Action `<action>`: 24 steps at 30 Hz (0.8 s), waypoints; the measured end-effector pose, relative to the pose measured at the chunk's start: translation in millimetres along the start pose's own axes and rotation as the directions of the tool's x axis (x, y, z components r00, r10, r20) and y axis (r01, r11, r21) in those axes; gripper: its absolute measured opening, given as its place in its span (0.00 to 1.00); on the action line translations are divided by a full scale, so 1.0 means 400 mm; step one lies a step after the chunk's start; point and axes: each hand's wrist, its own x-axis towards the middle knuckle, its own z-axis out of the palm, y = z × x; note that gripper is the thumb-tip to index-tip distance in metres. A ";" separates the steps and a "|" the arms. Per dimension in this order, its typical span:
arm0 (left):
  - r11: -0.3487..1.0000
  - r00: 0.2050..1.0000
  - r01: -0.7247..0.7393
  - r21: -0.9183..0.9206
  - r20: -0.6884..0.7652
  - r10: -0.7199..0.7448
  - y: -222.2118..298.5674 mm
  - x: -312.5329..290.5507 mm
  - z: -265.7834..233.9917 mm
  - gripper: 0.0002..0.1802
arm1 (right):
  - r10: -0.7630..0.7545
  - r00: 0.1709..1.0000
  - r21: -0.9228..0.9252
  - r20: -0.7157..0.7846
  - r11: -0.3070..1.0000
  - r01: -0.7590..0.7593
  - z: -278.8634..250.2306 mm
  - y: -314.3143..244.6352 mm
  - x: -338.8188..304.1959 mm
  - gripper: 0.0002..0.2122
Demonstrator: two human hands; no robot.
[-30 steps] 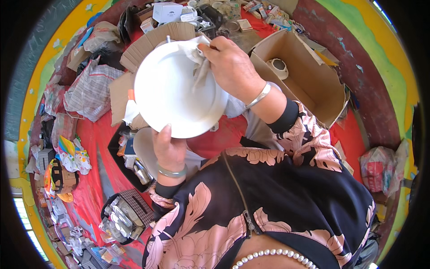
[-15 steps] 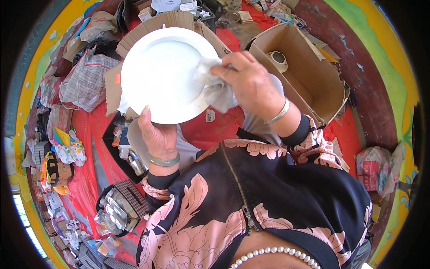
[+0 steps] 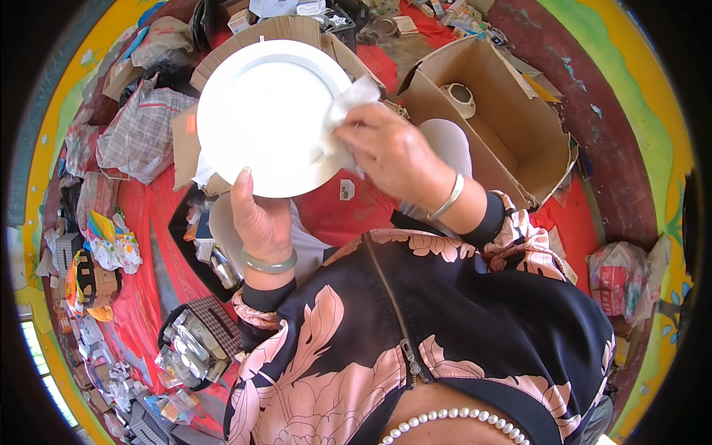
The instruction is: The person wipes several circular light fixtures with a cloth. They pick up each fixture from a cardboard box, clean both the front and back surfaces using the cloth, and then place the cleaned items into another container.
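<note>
Over my lap, my left hand [image 3: 261, 222] grips the white plate's [image 3: 259, 119] lower rim while my right hand [image 3: 393, 152] presses a white cloth [image 3: 348, 100] against its right edge; wiping seems underway, and next calls for turning the plate.

The plate [image 3: 267, 119] sits left of the open box [image 3: 512, 141]; a fitting [image 3: 460, 98] — perhaps a lamp — lies inside it.

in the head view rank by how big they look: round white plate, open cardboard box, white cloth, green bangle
1. round white plate and open brown cardboard box: look alike; the plate is nearer the camera, so unsure
2. white cloth in the right hand
3. green bangle
</note>
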 end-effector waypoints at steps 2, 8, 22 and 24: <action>0.999 1.000 0.007 0.035 0.011 -0.007 -0.006 0.001 0.006 0.33 | -0.030 0.996 0.070 0.086 0.997 0.024 0.019 -0.037 -0.008 0.16; 0.999 0.998 0.051 -0.004 0.025 -0.051 -0.013 -0.008 -0.006 0.33 | -0.180 0.981 0.126 0.075 0.977 0.170 0.033 -0.086 0.007 0.15; 0.996 0.998 0.044 -0.071 -0.050 -0.048 0.011 0.010 -0.003 0.34 | -0.278 0.947 -0.002 0.161 0.960 0.282 0.037 -0.048 -0.015 0.19; 0.998 0.997 0.044 -0.052 -0.059 -0.047 0.013 0.012 -0.010 0.34 | -0.248 0.947 -0.086 0.203 0.959 0.269 0.022 -0.004 -0.006 0.19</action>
